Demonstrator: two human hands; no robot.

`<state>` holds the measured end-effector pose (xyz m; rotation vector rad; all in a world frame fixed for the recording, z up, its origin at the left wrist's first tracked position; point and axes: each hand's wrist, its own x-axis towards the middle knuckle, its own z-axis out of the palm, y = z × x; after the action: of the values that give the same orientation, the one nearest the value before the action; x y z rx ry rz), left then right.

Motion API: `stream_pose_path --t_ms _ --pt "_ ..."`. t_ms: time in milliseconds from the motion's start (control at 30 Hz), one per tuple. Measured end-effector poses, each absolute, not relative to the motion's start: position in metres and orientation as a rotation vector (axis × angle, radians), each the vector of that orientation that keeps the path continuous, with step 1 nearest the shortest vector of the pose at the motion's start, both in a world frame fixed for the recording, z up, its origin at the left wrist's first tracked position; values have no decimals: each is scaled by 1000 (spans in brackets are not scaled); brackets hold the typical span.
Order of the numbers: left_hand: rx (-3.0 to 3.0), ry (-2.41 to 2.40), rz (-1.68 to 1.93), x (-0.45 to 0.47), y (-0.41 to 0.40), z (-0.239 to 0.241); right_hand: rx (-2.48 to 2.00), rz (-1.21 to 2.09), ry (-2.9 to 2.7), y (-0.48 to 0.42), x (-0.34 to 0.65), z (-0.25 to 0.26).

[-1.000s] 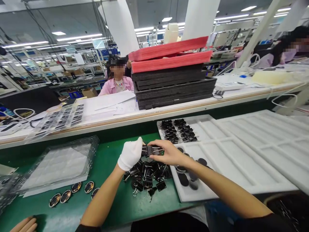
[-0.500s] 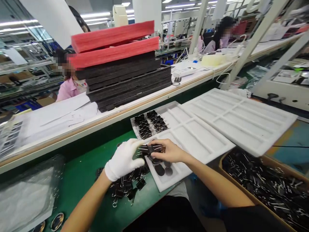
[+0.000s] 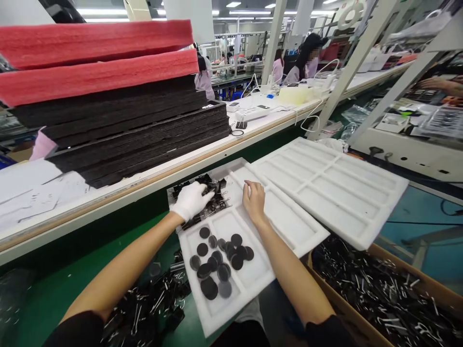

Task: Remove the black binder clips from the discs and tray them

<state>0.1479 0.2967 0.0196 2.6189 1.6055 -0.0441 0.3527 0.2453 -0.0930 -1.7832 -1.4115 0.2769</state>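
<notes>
My left hand (image 3: pixel 193 200), in a white glove, reaches over the rows of black binder clips (image 3: pixel 218 187) at the far left of the white foam tray (image 3: pixel 249 284). Its thumb and fingers are around a clip there, partly hidden by the glove. My bare right hand (image 3: pixel 254 198) is over the middle of the tray, fingers raised and slightly apart, holding nothing. Dark round discs (image 3: pixel 237 261) lie scattered in the tray's near compartments. A loose pile of binder clips (image 3: pixel 159 299) sits on the green table left of the tray.
A second white foam tray (image 3: pixel 336 193) overlaps the first on the right. Below it stands a carton of binder clips (image 3: pixel 390 289). Red foam sheets (image 3: pixel 101 72) top a black foam stack (image 3: pixel 144 125) on the ledge. People sit in the background.
My left hand has moved with the clip away to the tray's far-left rows. My right hand has let go of it and moved away. Many more discs show in the tray. The view has shifted right.
</notes>
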Motion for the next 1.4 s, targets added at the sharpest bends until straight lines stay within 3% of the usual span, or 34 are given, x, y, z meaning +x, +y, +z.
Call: stream_pose_path --t_ms 233,467,667,867,1000,1100,1267,1400 --pt "2343 1741 -126 222 398 -10 -1914 68 -1452 254 357 -135" --pt "2359 1793 -152 228 414 -33 -2030 -106 -1525 256 358 -136" --pt "2418 1759 -113 231 402 -23 -2039 -64 -1547 252 359 -135" --pt "2716 1546 59 156 300 25 -1968 -15 -1487 250 364 -129" --pt "2806 1427 41 54 183 59 -1593 4 -1630 223 353 -104" --pt "2618 1697 14 -29 106 61 -1238 273 -1975 190 336 -92" --pt "2036 2486 -263 -177 23 42 -1156 506 -2370 172 307 -109" --pt "1639 2543 -562 -251 -25 37 -1109 534 -2395 183 298 -113"
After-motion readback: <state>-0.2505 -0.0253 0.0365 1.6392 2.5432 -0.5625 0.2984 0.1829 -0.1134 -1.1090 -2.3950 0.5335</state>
